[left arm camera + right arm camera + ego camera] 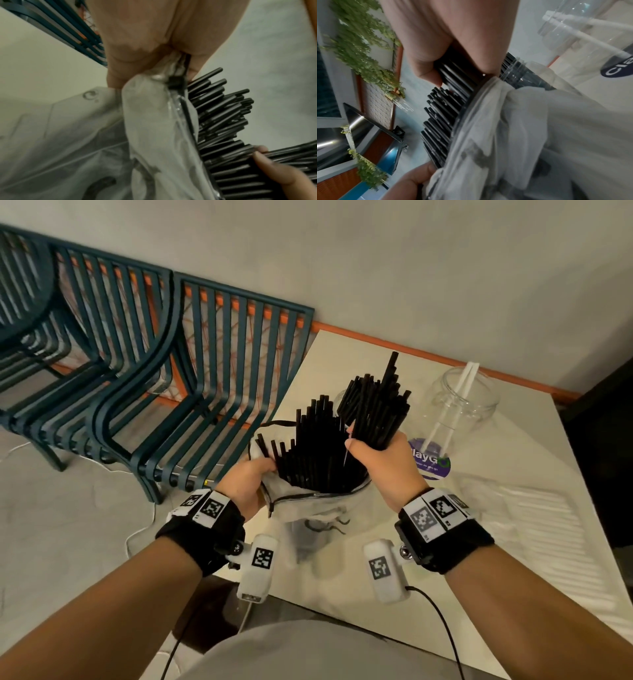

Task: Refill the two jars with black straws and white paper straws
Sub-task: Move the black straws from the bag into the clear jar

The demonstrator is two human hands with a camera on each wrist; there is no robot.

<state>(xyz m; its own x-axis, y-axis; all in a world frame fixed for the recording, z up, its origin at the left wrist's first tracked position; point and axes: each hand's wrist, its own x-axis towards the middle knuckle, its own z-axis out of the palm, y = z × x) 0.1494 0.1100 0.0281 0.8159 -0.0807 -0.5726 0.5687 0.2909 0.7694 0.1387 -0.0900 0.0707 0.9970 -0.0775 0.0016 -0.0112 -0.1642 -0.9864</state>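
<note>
Currently the right hand [383, 463] has its grip clamped round a bundle of black straws [375, 409], fingers and thumb curled about the lower ends, the bundle tilted toward 1 o'clock. From the right wrist view the thumb presses the bundle from the side. The left hand [245, 482] pinches the rim of a clear plastic bag [301, 501] at its 9 o'clock edge; the left wrist view shows thumb and fingers closed on the crumpled plastic beside the bag's dark seal strip. Bag stands upright on the bench [513, 559], mouth open, with more black straws [308, 446] fanned out of it. The held bundle sits at 2 o'clock of the bag's mouth, just beside the bagged straws.

Behind the bundle, at 12 o'clock, part of a clear jar [339, 398] shows; what is in it cannot be told from the head view. A second clear jar [462, 405] stands at 2 o'clock of the right hand, well apart from the bag, holding two white paper straws [455, 402] leaning toward 1 o'clock. A packet of white straws [534, 508] lies flat at 3 o'clock. Dark slatted chairs [154, 371] stand at 10 o'clock, off the bench.
</note>
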